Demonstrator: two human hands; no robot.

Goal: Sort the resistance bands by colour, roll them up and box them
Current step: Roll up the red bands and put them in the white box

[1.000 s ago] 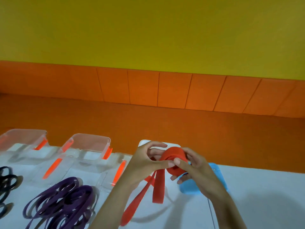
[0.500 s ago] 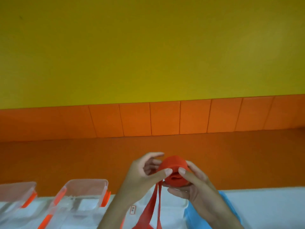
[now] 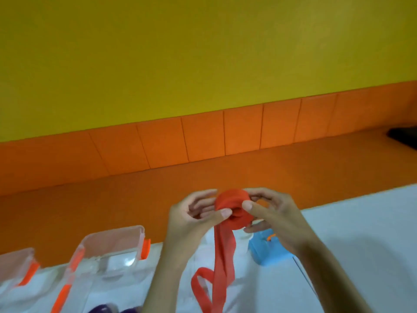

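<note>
Above the white table (image 3: 365, 233), in the head view, a red resistance band (image 3: 233, 208) is held in the air, its upper part wound into a thick roll. That roll sits directly between the two hands. The left hand (image 3: 191, 220) is on the left of the roll, fingers curled behind it and the thumb (image 3: 222, 214) pressed against its near face. The right hand (image 3: 275, 213) is on the right of the roll, with its thumb (image 3: 248, 205) laid on the near face and its fingers bent round the far and lower sides. Both hands grip the roll, and the two thumb tips lie close together on it.

Below the roll the unrolled tail (image 3: 222, 267) of the same band hangs straight down, and a loop of it lies on the table to the lower left. Just below and right of the roll, partly behind the right hand, is a blue box (image 3: 268, 254). Well to the lower left of the roll stands a clear box (image 3: 108, 247) with orange clips, and another clear box (image 3: 13, 263) is cut off by the left edge. Purple bands (image 3: 103, 309) show at the bottom edge, further below and left of the roll.
</note>
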